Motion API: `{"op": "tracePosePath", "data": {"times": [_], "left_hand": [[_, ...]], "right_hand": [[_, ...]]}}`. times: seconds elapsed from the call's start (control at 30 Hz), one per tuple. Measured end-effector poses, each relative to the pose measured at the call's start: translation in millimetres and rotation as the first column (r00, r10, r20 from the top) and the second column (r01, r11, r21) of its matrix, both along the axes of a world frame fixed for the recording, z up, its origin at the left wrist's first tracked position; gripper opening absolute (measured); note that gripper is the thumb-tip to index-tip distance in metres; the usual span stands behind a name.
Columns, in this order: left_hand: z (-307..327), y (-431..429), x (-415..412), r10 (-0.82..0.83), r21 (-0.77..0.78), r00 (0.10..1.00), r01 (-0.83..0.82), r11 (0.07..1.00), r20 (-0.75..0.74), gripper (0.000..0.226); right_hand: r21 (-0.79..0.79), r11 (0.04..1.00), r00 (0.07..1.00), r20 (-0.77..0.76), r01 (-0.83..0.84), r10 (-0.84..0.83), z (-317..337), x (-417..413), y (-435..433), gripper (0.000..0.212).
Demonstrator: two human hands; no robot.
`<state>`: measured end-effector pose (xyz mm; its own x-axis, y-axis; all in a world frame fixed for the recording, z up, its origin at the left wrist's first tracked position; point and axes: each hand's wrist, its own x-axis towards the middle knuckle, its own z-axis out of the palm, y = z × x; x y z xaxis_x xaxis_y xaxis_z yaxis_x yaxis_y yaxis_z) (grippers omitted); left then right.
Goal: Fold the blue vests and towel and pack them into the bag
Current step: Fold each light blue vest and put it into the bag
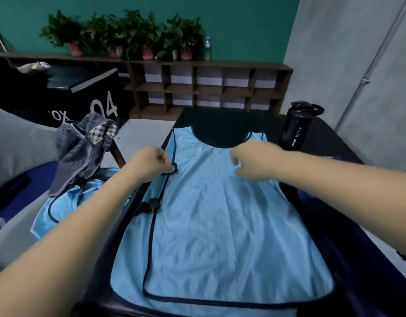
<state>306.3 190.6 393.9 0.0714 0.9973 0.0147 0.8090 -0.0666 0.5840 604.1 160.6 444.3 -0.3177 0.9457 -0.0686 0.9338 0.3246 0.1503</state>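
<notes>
A light blue vest point(220, 225) with dark trim lies spread flat on a black bench point(220, 120), neck opening at the far end. My left hand point(151, 163) pinches the dark trim at the vest's left armhole edge. Over the upper chest area my right hand point(250, 161) hovers on or just above the fabric with fingers loosely curled, holding nothing that I can see. A second blue vest point(58, 209) lies crumpled to the left of the bench. A grey striped towel point(83, 147) with a checked patch is draped beside it.
A black sport bottle point(295, 126) stands on the bench's far right corner. A dark blue and grey bag or mat point(12, 191) lies at the left. Behind are a black box marked 04 point(83, 92), a brown shelf unit point(209, 85) and potted plants.
</notes>
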Motion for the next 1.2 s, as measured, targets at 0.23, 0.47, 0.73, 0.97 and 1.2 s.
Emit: {"op": "tracePosePath", "data": {"times": [0.23,0.47,0.73,0.97,1.2], "left_hand": [[-21.0,-47.4,3.3,0.060,0.071,0.997,-0.057,0.996,-0.048,0.017],[-38.7,-74.3,-4.8,0.120,0.107,0.990,-0.112,0.988,-0.074,0.026],[-39.9,-89.2,-12.1,0.080,0.088,0.986,-0.068,0.994,-0.146,0.045],[-26.8,-94.0,-11.0,0.072,0.056,0.964,-0.060,0.997,-0.256,0.044],[-20.3,-95.0,-21.9,-0.010,-0.156,0.975,-0.026,0.987,-0.222,0.065]], "right_hand": [[-0.121,0.987,0.988,-0.125,-0.109,0.094,-35.9,-36.3,-100.5,0.012],[-0.151,0.963,0.875,-0.466,-0.222,0.129,-68.7,-75.2,-165.8,0.024],[-0.014,0.961,0.760,-0.615,-0.276,0.209,-105.8,-123.6,-200.0,0.033],[0.039,0.990,0.740,-0.661,-0.133,0.125,-121.2,-152.2,-205.8,0.034],[-0.015,0.999,0.653,-0.758,-0.034,0.011,-118.2,-167.4,-199.4,0.024]]}}
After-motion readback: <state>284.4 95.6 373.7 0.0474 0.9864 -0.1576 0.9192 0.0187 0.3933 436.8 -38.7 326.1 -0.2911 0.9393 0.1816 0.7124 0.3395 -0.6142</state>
